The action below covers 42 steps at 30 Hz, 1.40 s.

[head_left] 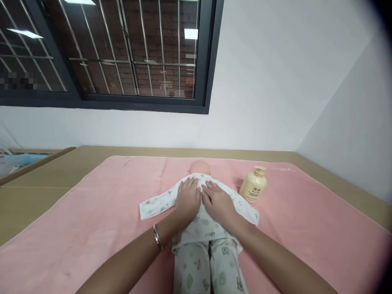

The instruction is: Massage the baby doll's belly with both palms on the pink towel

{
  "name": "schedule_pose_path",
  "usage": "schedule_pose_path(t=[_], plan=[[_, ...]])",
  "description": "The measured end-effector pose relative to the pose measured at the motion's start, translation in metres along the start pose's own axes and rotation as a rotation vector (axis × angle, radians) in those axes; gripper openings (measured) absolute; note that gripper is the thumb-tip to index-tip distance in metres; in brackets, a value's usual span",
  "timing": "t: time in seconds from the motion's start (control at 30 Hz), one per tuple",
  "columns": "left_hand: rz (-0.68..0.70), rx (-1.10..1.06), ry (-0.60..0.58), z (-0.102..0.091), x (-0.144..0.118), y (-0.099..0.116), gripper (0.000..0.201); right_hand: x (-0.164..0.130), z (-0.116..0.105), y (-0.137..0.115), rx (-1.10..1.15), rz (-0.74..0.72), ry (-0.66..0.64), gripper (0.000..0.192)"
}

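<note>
A baby doll [200,167] lies on a pink mat, its head away from me. It wears a white printed long-sleeved top [204,226] and matching trousers [192,269]. My left hand [188,197] rests flat on the upper chest of the top, fingers stretched toward the doll's neck. Beside it, my right hand [219,203] lies flat on the same chest, its fingers angled inward. The two hands nearly meet at the middle. A silver bangle [157,237] circles my left wrist. Both sleeves of the top spread outward, and the doll's lower legs run out of view.
A cream pump bottle [253,184] leans at the doll's right-hand side in view, close to the sleeve. The pink mat [101,212] covers a tan padded surface [39,175] with a raised edge. Behind stand a white wall [260,81] and a dark-framed barred window [203,61].
</note>
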State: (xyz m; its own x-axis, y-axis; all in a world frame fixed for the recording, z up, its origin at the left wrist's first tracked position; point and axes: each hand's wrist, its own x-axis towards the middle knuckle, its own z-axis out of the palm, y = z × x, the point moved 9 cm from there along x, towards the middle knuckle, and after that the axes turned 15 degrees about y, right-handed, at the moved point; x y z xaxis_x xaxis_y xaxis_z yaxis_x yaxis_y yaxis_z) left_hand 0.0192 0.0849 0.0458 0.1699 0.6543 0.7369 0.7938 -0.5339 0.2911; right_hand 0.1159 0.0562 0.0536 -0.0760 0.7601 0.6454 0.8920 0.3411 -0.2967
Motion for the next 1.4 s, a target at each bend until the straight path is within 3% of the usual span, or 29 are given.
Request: schedule_pose_path(t=[0.13, 0.33, 0.4, 0.53, 0.67, 0.87, 1.17, 1.4], plan=[[0.028, 0.004, 0.035, -0.005, -0.002, 0.005, 0.033, 0.012, 0.010, 0.018, 0.088, -0.004, -0.061, 0.047], [-0.121, -0.039, -0.006, 0.006, 0.001, -0.021, 0.040, -0.005, 0.002, -0.009, -0.030, -0.033, 0.003, 0.045], [-0.092, -0.034, 0.030, 0.003, 0.000, -0.019, 0.038, -0.007, 0.002, -0.012, -0.016, -0.039, 0.004, 0.043], [-0.011, -0.036, 0.111, -0.006, -0.004, -0.005, 0.031, 0.002, 0.011, 0.006, 0.054, -0.013, -0.018, 0.048], [-0.096, -0.016, 0.084, -0.005, -0.007, -0.010, 0.033, 0.003, 0.020, 0.018, 0.074, 0.002, -0.023, 0.052], [-0.162, -0.015, 0.071, -0.001, -0.010, -0.019, 0.038, -0.002, 0.018, 0.015, 0.070, 0.012, -0.028, 0.051], [-0.006, -0.105, 0.170, -0.009, -0.010, -0.005, 0.034, -0.001, 0.016, 0.014, 0.081, 0.014, -0.017, 0.051], [-0.123, -0.183, 0.114, -0.001, -0.009, -0.017, 0.033, -0.003, 0.018, 0.017, 0.080, 0.029, -0.022, 0.052]])
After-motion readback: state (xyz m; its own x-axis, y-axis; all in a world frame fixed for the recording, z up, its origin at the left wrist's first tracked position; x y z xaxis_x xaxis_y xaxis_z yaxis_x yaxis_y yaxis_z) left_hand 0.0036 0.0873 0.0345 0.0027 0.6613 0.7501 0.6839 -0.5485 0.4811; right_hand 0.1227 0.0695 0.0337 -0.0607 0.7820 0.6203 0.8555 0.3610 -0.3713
